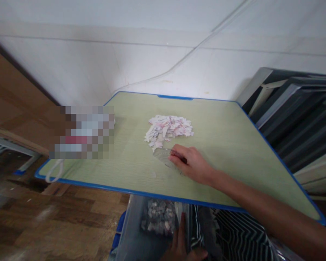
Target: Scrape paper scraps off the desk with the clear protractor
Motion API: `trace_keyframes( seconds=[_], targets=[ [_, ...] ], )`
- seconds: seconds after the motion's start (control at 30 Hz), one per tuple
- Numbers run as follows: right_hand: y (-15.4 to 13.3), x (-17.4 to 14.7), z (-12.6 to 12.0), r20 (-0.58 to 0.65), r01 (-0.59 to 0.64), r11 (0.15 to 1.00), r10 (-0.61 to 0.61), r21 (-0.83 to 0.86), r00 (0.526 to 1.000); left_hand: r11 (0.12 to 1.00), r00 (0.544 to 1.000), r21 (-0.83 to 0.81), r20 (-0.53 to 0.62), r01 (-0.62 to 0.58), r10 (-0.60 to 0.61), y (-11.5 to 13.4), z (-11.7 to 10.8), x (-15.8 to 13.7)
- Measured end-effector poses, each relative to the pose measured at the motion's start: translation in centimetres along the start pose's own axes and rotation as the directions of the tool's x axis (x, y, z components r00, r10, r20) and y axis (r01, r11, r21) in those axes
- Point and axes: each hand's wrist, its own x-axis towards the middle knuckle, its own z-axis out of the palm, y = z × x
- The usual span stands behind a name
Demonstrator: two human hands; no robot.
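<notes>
My right hand is closed on a clear, flat, round-edged plastic piece that looks like a protractor. It is held low over the pale green tabletop, just in front of a heap of torn paper bits. One small scrap lies apart, nearer the front edge. Below the table, my left hand has its fingers stretched out at the side of a clear plastic bin. More paper bits are inside that bin. Part of the left hand is cut off by the frame.
A pixelated object with a white loop sits at the table's left. A cardboard box stands beyond it. Dark folded panels lean at the right. Striped fabric shows below the blue front edge; a cable runs along the wall.
</notes>
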Motion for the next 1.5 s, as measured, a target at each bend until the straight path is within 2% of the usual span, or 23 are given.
trace_keyframes(
  seconds=[0.03,0.13,0.2,0.33,0.53,0.63,0.7,0.8,0.9,1.07,1.37,1.5],
  targets=[
    [0.1,0.2,0.0,-0.004,-0.014,1.000,0.014,0.005,1.000,0.999,1.000,0.015,0.006,-0.029,0.029,0.1,-0.2,-0.1],
    [0.0,0.8,0.1,0.039,-0.058,0.998,0.058,0.003,0.998,0.969,0.977,0.131,0.021,-0.211,0.210,0.1,-0.5,-0.4],
    [-0.2,1.0,0.0,0.065,-0.071,0.997,0.071,0.000,0.995,0.953,0.969,0.179,0.008,-0.244,0.247,0.1,-0.6,-0.5],
    [-0.5,0.9,-0.3,0.099,-0.039,0.999,0.037,0.017,0.994,0.959,0.977,0.197,-0.013,-0.205,0.211,0.4,-0.4,-0.4],
    [-0.3,0.2,-0.7,0.263,0.080,0.991,-0.104,0.103,0.959,0.961,0.988,0.232,0.025,-0.151,0.150,1.8,-0.4,0.2],
    [0.2,0.2,-0.3,0.233,0.112,0.972,-0.160,0.205,0.959,0.962,0.993,0.245,0.030,-0.119,0.115,1.6,-0.3,0.5],
    [0.5,0.4,-0.1,0.156,0.074,0.970,-0.112,0.233,0.981,0.963,0.992,0.236,0.045,-0.127,0.120,1.0,-0.3,0.5],
    [0.3,0.5,0.2,0.064,-0.035,0.991,0.027,0.130,0.998,0.956,0.983,0.232,0.002,-0.178,0.182,0.0,-0.3,0.0],
    [-0.5,0.4,0.4,0.076,-0.073,0.997,0.070,0.035,0.995,0.957,0.982,0.230,-0.024,-0.176,0.186,-0.3,-0.1,-0.2],
    [-1.8,-0.3,0.8,0.153,-0.041,0.997,0.030,0.069,0.988,0.948,0.975,0.239,-0.020,-0.211,0.222,-0.9,0.8,0.3],
    [-2.6,-0.8,0.7,0.256,0.043,0.994,-0.068,0.102,0.964,0.968,0.982,0.168,-0.001,-0.184,0.187,-2.2,1.9,1.1],
    [-2.7,-1.1,0.9,0.257,0.059,0.990,-0.090,0.129,0.962,0.944,0.969,0.219,0.036,-0.247,0.245,-2.1,1.8,1.1]
  ],
)
